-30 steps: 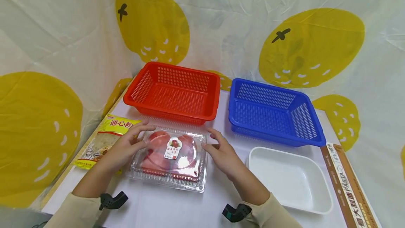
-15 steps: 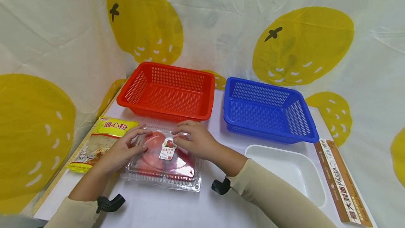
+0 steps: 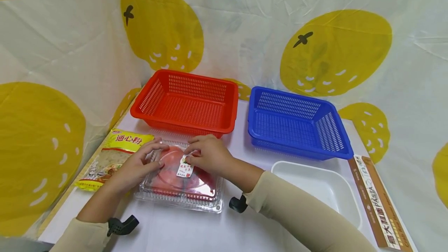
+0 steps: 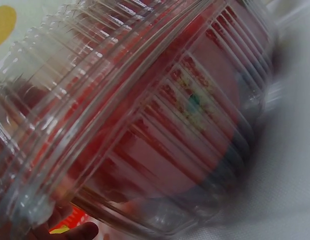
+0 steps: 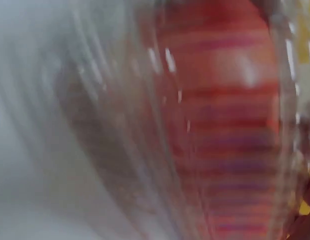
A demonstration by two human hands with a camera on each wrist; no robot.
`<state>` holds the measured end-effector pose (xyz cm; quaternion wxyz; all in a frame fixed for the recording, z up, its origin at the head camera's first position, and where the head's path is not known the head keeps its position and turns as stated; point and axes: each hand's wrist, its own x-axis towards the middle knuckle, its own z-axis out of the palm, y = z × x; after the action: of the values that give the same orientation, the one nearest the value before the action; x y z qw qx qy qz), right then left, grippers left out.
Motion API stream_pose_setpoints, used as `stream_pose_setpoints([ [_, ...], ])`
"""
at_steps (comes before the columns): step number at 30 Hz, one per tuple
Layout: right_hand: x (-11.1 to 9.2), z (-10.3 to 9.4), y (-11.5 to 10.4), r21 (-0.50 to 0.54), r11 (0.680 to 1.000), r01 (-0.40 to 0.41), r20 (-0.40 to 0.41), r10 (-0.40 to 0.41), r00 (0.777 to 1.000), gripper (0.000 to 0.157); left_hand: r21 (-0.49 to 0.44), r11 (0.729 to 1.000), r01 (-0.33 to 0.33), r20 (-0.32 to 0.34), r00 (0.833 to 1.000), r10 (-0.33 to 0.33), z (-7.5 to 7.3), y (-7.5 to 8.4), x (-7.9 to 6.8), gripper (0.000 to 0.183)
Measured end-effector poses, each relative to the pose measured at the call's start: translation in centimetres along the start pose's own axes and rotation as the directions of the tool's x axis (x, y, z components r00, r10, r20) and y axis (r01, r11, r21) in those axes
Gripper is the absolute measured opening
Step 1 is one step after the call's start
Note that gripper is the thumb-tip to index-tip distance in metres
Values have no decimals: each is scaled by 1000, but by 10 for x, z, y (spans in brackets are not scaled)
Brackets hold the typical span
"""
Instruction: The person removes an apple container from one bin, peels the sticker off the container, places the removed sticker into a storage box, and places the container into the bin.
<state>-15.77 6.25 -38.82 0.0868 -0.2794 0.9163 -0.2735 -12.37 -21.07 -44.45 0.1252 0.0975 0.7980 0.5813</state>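
Item: one clear plastic box [image 3: 173,187], rectangular, ribbed along its sides, standing flat on the white surface [image 3: 164,232], its lid down over the base. Contents: rounded red fruits [image 3: 172,155], seen through lid and walls; exact count cannot be told. One fruit bears a multicoloured sticker [image 4: 194,101] with a green patch (blurred behind the ribbing). On top of the lid: one white label [image 3: 184,170], slightly askew, printed in red, its upper part partly covered.
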Motion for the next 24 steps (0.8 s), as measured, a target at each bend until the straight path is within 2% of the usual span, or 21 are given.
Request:
stream_pose_setpoints([
  [5,2,7,-5,-26,1000,-1,-54,0,999,5,-3,1000,3,1,1000,-3,0,1,-1,48],
  [11,-1,4,-10,83,996,-14,-66,19,998,8,4,1000,8,5,1000,-8,0,1,-1,49],
  [15,-11,-5,-20,193,981,-8,-46,17,999,9,0,1000,11,8,1000,-11,0,0,0,49],
  [20,-34,-25,-37,316,948,35,-4,-35,999,7,-5,1000,14,10,1000,-14,-2,0,0,50],
  [24,-59,-47,-28,374,925,63,15,-74,997,7,-6,1000,0,9,1000,0,-1,0,0,49],
])
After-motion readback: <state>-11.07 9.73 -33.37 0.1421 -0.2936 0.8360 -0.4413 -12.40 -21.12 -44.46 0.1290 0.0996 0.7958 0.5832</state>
